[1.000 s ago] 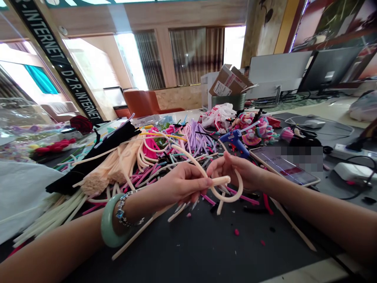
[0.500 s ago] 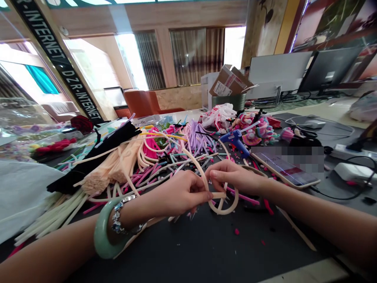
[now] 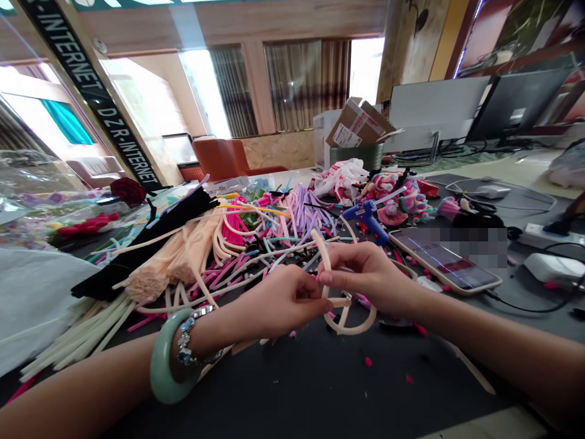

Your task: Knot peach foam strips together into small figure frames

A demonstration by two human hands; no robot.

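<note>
Between my hands is a cream pipe cleaner (image 3: 355, 330) bent into a loop with short bars across it, held just above the dark table (image 3: 320, 384). My left hand (image 3: 292, 300), a green bangle and a jewelled bracelet on its wrist, pinches the loop's left side. My right hand (image 3: 361, 274) grips the pipe cleaner higher up, between thumb and fingers, and one end sticks up above them. Part of the loop is hidden behind my right hand. Left of my hands lies a bundle of cream pipe cleaners (image 3: 159, 271).
Behind my hands are a blue glue gun (image 3: 367, 219) and a heap of purple pipe cleaners (image 3: 304, 210). A phone (image 3: 445, 262) on a cable lies to the right. Black pipe cleaners (image 3: 146, 241) lie left. A cardboard box (image 3: 359, 125) and monitors (image 3: 439, 113) stand further back.
My right hand has shifted its hold onto the upper part of the pipe cleaner. The upper strand, which arched back to the left, now ends in a short upright tip. My left hand stays nearly still.
</note>
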